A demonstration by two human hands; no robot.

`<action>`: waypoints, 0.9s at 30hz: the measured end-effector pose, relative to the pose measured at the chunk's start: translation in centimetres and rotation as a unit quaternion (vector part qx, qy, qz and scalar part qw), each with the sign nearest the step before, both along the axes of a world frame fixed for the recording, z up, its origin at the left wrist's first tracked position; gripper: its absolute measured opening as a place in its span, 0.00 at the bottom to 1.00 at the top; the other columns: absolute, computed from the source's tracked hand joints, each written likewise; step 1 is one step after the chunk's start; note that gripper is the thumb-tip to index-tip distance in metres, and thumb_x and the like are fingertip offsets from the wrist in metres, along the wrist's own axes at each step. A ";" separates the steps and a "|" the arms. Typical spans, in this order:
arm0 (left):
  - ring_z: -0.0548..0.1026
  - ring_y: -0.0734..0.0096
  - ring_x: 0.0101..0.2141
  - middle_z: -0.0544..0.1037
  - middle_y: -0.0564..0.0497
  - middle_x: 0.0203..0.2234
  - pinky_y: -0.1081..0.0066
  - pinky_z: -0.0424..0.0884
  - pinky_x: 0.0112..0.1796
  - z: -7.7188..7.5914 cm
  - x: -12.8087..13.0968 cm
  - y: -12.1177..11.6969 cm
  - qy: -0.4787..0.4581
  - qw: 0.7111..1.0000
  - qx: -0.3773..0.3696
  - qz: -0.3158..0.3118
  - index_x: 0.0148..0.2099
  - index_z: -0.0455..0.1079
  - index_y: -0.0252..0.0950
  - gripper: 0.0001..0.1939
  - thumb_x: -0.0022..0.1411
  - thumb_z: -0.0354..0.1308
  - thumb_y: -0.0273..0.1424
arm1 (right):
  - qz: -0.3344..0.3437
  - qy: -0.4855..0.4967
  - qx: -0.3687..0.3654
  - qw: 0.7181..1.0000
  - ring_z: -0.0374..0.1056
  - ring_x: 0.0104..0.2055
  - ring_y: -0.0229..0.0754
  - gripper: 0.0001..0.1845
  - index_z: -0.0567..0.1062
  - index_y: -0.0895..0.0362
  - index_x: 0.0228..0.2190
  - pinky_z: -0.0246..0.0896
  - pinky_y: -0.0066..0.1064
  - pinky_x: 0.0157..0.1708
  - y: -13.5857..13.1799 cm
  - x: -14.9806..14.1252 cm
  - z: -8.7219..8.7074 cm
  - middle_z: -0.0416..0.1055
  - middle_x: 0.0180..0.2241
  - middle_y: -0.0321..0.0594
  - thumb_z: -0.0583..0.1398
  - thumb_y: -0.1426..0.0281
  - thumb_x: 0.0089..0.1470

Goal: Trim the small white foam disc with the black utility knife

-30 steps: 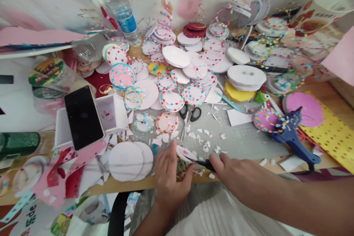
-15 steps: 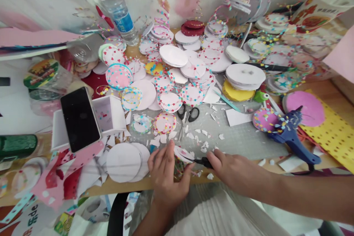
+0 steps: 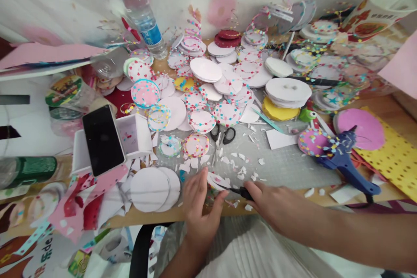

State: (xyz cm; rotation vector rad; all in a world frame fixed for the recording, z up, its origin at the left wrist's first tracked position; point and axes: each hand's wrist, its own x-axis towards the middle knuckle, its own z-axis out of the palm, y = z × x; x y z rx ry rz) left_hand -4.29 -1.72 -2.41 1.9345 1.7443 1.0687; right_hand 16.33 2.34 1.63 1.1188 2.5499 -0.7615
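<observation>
My left hand [image 3: 201, 202] grips a small white disc [image 3: 217, 180] between fingers and thumb, just over the table's front edge. Coloured trim shows along the lower side of the disc. My right hand [image 3: 270, 200] is closed round a pair of black-handled scissors [image 3: 240, 191]; their dark, narrow blades reach left onto the disc, and the handles are mostly hidden in my fingers. White paper scraps [image 3: 241, 171] lie on the grey cutting mat [image 3: 276, 160] just beyond my hands. A second pair of scissors [image 3: 222, 139] rests there, its handles pointing away from me.
Many white discs trimmed with coloured stars [image 3: 202, 120] crowd the back. Left are plain white discs [image 3: 150, 190], a phone [image 3: 103, 140] on a white box [image 3: 138, 134] and a water bottle [image 3: 146, 21]. A blue glue gun [image 3: 345, 163] lies right, near yellow dotted sheet [image 3: 395, 152].
The view has shifted slightly, so things on the left appear farther right. Both hands keep their hold on the disc and the scissors, with little visible movement.
</observation>
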 end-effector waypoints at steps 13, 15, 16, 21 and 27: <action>0.75 0.54 0.51 0.76 0.34 0.51 0.56 0.74 0.48 -0.6 2.0 -0.1 0.025 0.996 0.079 -0.031 0.64 0.59 0.32 0.32 0.60 0.64 0.26 | -0.052 -0.111 -0.092 0.988 0.78 0.28 0.54 0.09 0.65 0.58 0.41 0.39 0.34 0.18 0.4 -0.5 3.6 0.78 0.28 0.44 0.53 0.80 0.60; 0.75 0.53 0.52 0.76 0.33 0.50 0.56 0.74 0.48 -0.7 1.8 0.0 0.024 0.996 0.082 -0.041 0.64 0.59 0.31 0.32 0.60 0.63 0.25 | -0.054 -0.109 -0.094 0.988 0.78 0.29 0.54 0.11 0.64 0.57 0.42 0.38 0.34 0.18 0.4 -0.6 3.0 0.79 0.28 0.44 0.54 0.81 0.59; 0.75 0.54 0.52 0.76 0.34 0.50 0.56 0.74 0.49 -0.7 1.7 0.0 0.023 0.995 0.082 -0.043 0.64 0.59 0.31 0.32 0.60 0.63 0.25 | -0.054 -0.108 -0.096 0.988 0.78 0.29 0.54 0.11 0.64 0.57 0.43 0.38 0.33 0.18 0.4 -0.6 2.7 0.79 0.29 0.45 0.54 0.80 0.59; 0.75 0.55 0.51 0.76 0.36 0.51 0.57 0.73 0.50 -0.9 1.3 0.0 0.010 0.998 0.064 -0.027 0.63 0.61 0.33 0.30 0.61 0.63 0.27 | -0.057 -0.095 -0.117 0.987 0.78 0.30 0.54 0.05 0.62 0.56 0.43 0.39 0.33 0.18 0.6 -0.7 1.8 0.78 0.30 0.44 0.51 0.73 0.64; 0.76 0.56 0.50 0.77 0.39 0.51 0.59 0.74 0.50 -0.8 0.9 0.7 -0.018 0.998 0.045 -0.029 0.63 0.63 0.35 0.31 0.59 0.65 0.29 | -0.064 -0.033 -0.166 0.984 0.77 0.31 0.54 0.08 0.62 0.57 0.42 0.48 0.33 0.22 1.8 -0.1 1.5 0.78 0.31 0.47 0.46 0.69 0.67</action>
